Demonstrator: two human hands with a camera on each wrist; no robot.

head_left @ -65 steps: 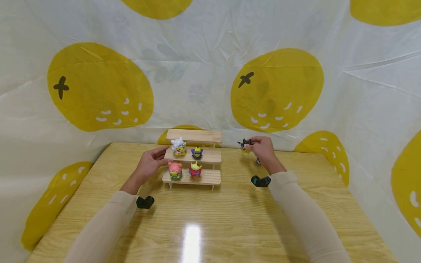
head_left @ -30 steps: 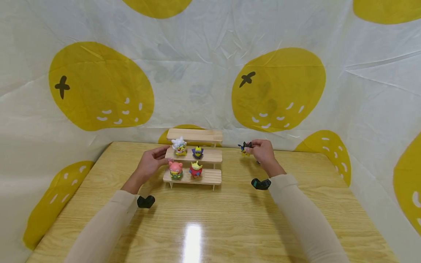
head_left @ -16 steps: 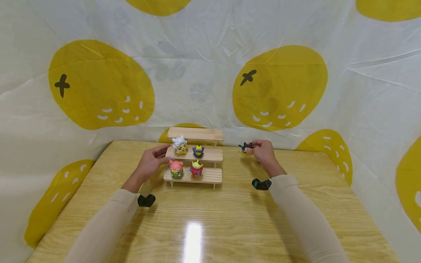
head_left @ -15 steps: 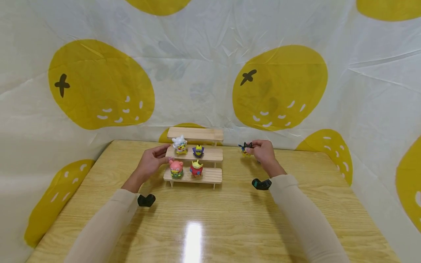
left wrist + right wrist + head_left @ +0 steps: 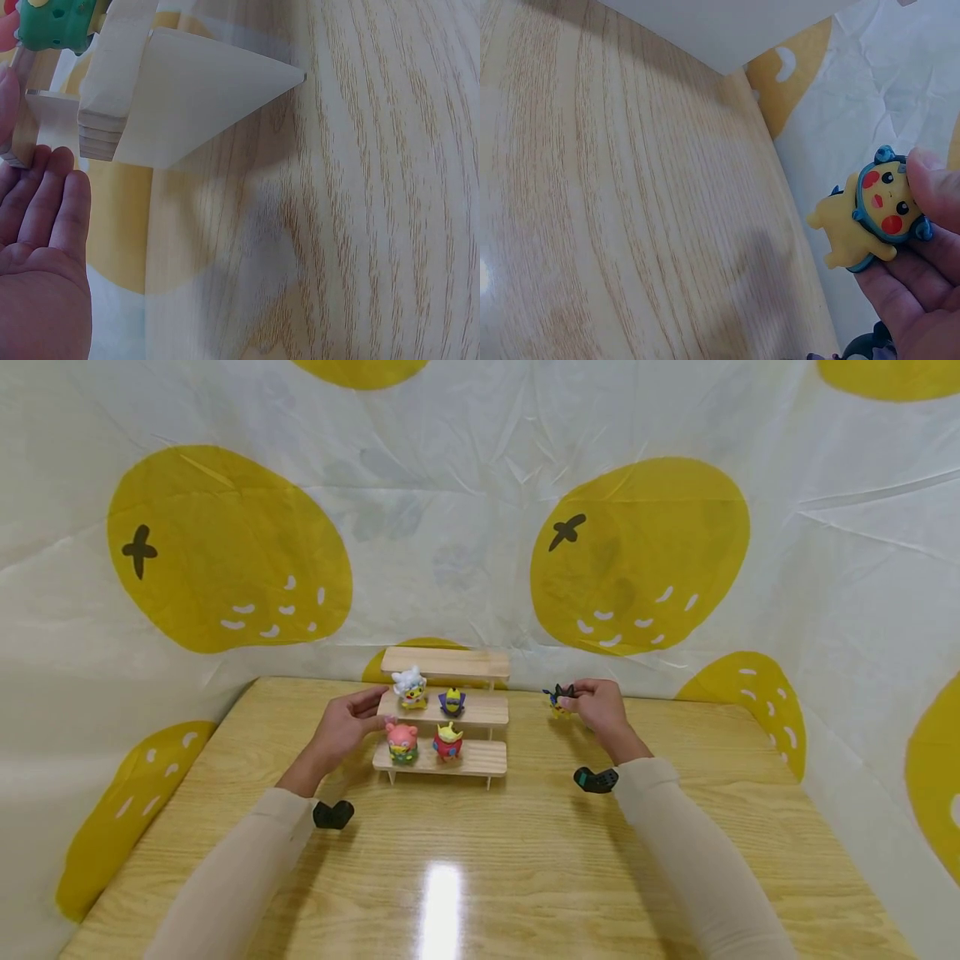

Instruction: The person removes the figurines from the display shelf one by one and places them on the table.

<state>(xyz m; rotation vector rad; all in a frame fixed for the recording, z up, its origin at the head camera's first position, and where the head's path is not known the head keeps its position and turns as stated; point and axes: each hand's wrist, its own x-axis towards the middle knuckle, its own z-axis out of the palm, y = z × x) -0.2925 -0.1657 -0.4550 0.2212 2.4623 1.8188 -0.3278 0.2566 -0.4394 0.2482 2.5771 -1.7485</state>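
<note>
My right hand (image 5: pixel 600 703) pinches a small yellow Pikachu figurine (image 5: pixel 874 199) with a dark blue hood. It holds the figurine above the table, right of a three-tier wooden display stand (image 5: pixel 480 758). My left hand (image 5: pixel 343 731) grips the left end of the stand's middle board, thumb on one side and fingers on the other. On the middle tier stand a white-hatted yellow figurine (image 5: pixel 411 687) and a purple-caped one (image 5: pixel 452 702). The bottom tier bears a pink-hooded figurine (image 5: pixel 402 743) and a red one (image 5: pixel 447 742) with a yellow top.
Below my right hand, a dark figurine (image 5: pixel 866 346) shows at the lower edge of the right wrist view. A white curtain (image 5: pixel 450 568) with yellow fruit prints hangs behind the wooden table (image 5: pixel 465 835). Wrist cameras (image 5: pixel 333 815) hang at both cuffs.
My right hand and the Pikachu figurine have dipped very slightly since the oldest frame, hiding the dark figurine beneath from the head view. My left hand stays at the stand.
</note>
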